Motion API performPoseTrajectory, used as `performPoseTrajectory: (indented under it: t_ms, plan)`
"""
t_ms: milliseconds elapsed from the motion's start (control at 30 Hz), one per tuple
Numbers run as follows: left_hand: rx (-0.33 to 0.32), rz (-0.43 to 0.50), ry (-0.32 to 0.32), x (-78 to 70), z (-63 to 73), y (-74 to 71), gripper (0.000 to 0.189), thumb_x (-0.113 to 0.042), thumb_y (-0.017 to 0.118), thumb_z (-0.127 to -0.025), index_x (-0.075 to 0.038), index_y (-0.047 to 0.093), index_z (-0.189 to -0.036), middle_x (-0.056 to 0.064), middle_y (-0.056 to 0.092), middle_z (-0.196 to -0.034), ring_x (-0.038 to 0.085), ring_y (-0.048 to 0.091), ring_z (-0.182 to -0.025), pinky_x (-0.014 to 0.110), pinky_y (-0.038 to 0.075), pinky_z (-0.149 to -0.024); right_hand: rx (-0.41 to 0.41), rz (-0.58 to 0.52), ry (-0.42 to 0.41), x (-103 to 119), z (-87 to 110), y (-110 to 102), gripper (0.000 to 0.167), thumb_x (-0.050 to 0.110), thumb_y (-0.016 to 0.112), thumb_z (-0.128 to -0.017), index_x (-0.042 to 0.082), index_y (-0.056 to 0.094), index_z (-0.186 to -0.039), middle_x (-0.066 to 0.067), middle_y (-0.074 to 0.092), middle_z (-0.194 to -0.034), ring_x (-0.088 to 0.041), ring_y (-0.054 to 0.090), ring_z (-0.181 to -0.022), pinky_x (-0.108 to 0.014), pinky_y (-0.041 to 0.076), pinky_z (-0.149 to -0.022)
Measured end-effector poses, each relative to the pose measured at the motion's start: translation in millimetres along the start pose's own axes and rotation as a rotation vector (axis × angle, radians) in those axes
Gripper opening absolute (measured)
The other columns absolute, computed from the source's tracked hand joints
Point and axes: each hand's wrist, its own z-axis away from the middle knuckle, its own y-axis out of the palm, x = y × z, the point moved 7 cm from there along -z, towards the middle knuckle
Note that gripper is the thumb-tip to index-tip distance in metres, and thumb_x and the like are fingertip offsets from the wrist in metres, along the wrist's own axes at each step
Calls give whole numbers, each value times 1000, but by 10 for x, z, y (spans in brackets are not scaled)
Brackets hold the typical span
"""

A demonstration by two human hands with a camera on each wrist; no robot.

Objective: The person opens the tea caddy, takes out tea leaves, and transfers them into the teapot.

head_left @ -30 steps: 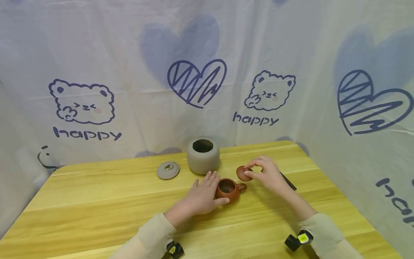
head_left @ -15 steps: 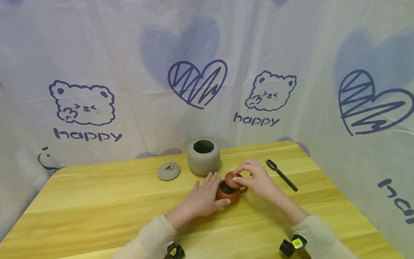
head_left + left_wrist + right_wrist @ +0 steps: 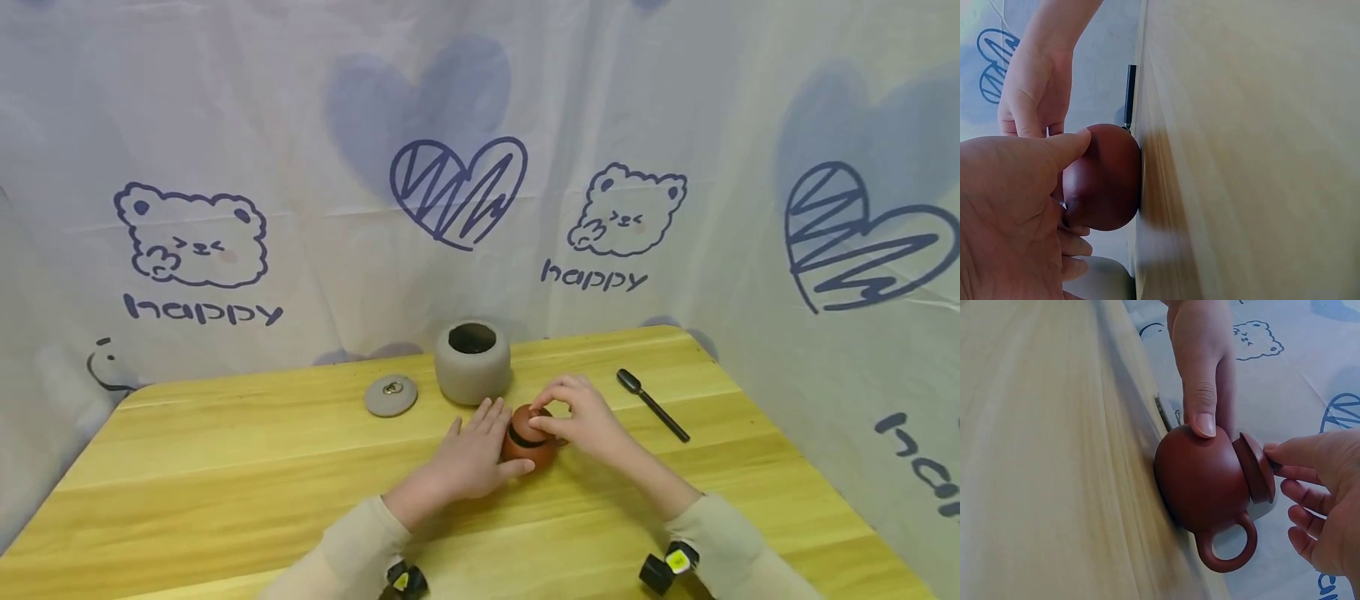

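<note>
A small red-brown clay teapot (image 3: pixel 525 457) stands on the wooden table, its loop handle (image 3: pixel 1229 556) toward my right side. My left hand (image 3: pixel 471 454) holds the pot's body, thumb on the near side and fingers stretched along the far side; the spout is partly behind it in the left wrist view. My right hand (image 3: pixel 588 421) pinches the knob of the matching lid (image 3: pixel 1255 467) between thumb and fingertips. The lid sits tilted at the pot's mouth, and a dark gap shows along its near edge in the head view.
Behind the teapot stands an open grey jar (image 3: pixel 472 375), dark inside. Its grey lid (image 3: pixel 391 396) with a ring knob lies to the left. A black scoop (image 3: pixel 654 407) lies on the right side of the table (image 3: pixel 225 475). A printed curtain (image 3: pixel 337 250) hangs behind.
My right hand has brought the teapot lid left from beside the pot to over its mouth and lowered it there. The left hand has stayed on the pot. The scoop has come into full view.
</note>
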Motion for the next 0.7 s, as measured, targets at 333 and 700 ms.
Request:
performPoseTrajectory:
  t_ms: [333, 700]
  plan:
    - [-12, 5, -3, 18, 3, -2, 85, -60, 52, -93, -7, 28, -154, 13, 21, -162, 28, 15, -152, 62, 23, -116, 10, -13, -22, 31, -10, 32, 13, 22, 80, -80, 17, 75, -91, 0, 66, -98, -19, 52, -97, -33, 43, -83]
    - [1, 13, 0, 3, -29, 5, 85, -62, 51, -92, -7, 29, -153, 13, 21, -163, 28, 15, -153, 62, 23, -116, 6, -11, -24, 35, -5, 36, 11, 20, 80, -79, 17, 75, -88, 1, 65, -95, -18, 52, -95, -33, 44, -83]
